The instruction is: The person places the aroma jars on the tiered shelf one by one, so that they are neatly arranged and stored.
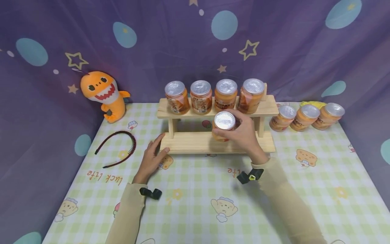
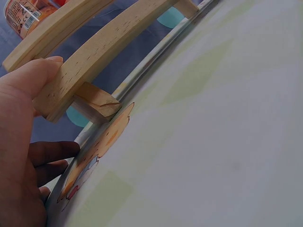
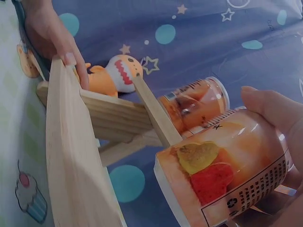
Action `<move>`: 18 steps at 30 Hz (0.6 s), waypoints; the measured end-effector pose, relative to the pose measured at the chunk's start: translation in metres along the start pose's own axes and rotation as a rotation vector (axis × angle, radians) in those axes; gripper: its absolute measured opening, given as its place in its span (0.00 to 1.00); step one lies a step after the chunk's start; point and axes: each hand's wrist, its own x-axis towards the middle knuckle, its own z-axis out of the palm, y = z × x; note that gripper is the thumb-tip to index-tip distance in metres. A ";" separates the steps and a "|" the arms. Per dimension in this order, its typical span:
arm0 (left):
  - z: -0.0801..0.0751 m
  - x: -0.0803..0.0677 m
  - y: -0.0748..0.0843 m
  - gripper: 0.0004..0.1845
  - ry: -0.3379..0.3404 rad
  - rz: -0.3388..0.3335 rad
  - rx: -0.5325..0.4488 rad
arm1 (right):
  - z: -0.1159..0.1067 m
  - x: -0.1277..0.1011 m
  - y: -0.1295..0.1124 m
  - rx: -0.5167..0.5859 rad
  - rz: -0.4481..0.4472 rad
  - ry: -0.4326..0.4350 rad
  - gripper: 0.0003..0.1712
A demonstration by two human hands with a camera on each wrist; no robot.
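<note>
In the head view my right hand grips an orange can with a silver lid, thumb and fingers on opposite sides of it. The can is in front of the upper board, over the lower board of a wooden two-tier shelf. In the right wrist view a gap shows between the can's base and the lower board. My left hand touches the lower board's left end, its thumb on the wood and its other fingers extended. A row of several similar cans stands on the upper board.
Three more cans stand in a row right of the shelf, near a yellow item. An orange plush shark leans at the back left. A dark toothed headband lies on the checked tablecloth. A purple curtain hangs behind.
</note>
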 end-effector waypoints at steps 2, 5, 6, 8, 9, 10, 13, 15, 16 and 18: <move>0.000 0.000 0.000 0.34 -0.002 -0.005 0.001 | 0.006 0.001 0.000 -0.011 0.001 -0.011 0.36; 0.000 0.000 0.000 0.34 -0.002 0.002 0.002 | 0.015 0.002 -0.002 -0.016 0.002 -0.024 0.36; 0.000 0.000 0.000 0.34 -0.002 0.005 0.002 | 0.018 0.002 -0.002 -0.016 0.002 -0.028 0.36; 0.000 0.000 0.001 0.34 0.002 0.013 0.005 | 0.024 0.002 -0.002 -0.010 0.003 -0.033 0.36; 0.000 0.000 0.001 0.34 0.003 0.017 0.008 | 0.027 0.003 -0.003 -0.002 0.004 -0.037 0.36; 0.000 0.000 0.001 0.34 0.005 0.021 0.011 | 0.031 0.003 -0.003 0.000 0.006 -0.041 0.37; 0.000 0.000 0.002 0.34 0.012 0.033 0.016 | 0.040 0.004 -0.003 -0.006 0.027 -0.054 0.37; 0.000 0.000 0.001 0.34 0.015 0.043 0.015 | 0.046 0.004 -0.004 -0.003 0.035 -0.073 0.36; 0.000 0.000 0.001 0.34 0.017 0.047 0.015 | 0.049 0.005 -0.004 0.000 0.037 -0.083 0.36; 0.000 0.001 0.001 0.34 0.019 0.053 0.018 | 0.054 0.005 -0.005 0.010 0.040 -0.105 0.36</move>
